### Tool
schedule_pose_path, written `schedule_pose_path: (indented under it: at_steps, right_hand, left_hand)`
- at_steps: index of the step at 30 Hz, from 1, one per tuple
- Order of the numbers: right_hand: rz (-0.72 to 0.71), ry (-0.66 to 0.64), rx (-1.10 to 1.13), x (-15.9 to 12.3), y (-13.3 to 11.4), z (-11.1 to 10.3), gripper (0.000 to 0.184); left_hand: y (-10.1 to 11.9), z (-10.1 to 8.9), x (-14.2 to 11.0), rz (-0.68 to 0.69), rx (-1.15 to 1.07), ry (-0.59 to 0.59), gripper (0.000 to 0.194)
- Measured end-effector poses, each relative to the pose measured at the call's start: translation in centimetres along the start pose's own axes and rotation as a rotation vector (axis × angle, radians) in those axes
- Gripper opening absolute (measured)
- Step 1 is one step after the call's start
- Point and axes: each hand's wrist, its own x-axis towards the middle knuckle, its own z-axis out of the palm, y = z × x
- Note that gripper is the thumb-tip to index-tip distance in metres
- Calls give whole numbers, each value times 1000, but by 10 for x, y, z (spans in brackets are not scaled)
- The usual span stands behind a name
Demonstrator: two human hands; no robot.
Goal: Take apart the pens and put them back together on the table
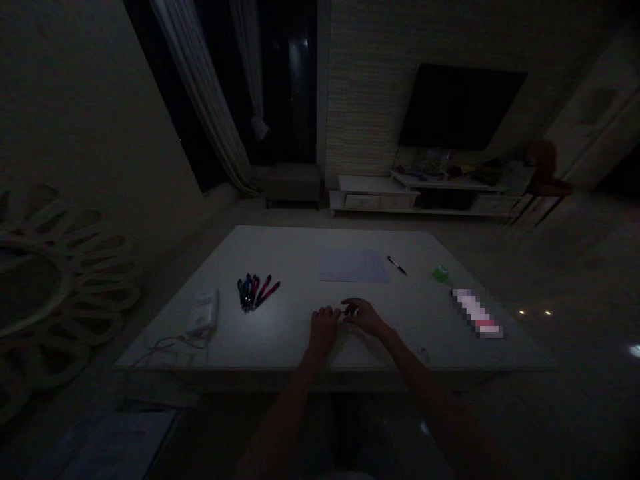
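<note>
In the dim head view, my left hand (325,327) rests near the front middle of the white table (290,253), its fingers curled. Close beside it is my right hand (367,317), with thumb and fingers drawn together toward the left fingertips. Between the two hands there may be something small, but it is too dark to make out. Beyond them lies a pale sheet of paper (354,266). A black-and-white pen (397,265) lies just right of the sheet. Several pens (253,292), dark, blue and red, are bunched to the left of my hands.
A white box-like device (203,312) with cables (175,343) sits at the table's left. Toward the right are a small green object (441,273) and a blurred-out flat item (476,313). A low white cabinet (373,185) and a wall television (463,107) stand beyond.
</note>
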Motion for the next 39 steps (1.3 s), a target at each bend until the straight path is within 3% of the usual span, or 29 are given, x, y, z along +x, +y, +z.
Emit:
schedule_pose_path:
  at_steps: [2,6,11,18,23,34,39]
  right_hand:
    - [17,78,-83,2,14,-5,39]
    - [86,297,-286,10,36,-9,29]
    - [95,379,-319,18,40,3,17]
    - [-36,260,27,-11,37,-10,23]
    - [-124,220,26,-26,24,-16,22]
    - [-140,68,-38,-15,4,-5,21]
    - [-42,79,8,-10,4,5,23]
  left_hand:
    - [0,1,0,-20,5,-6,24]
    - [0,2,0,-39,5,-5,25]
    - [1,1,0,-47,6,-14,24]
    - [2,-3,2,-49,-12,-32,25]
    - [1,-4,2,-24,1,-24,26]
    - [-1,6,0,45,-1,16,23]
    - [-3,12,1,61,-33,44,17]
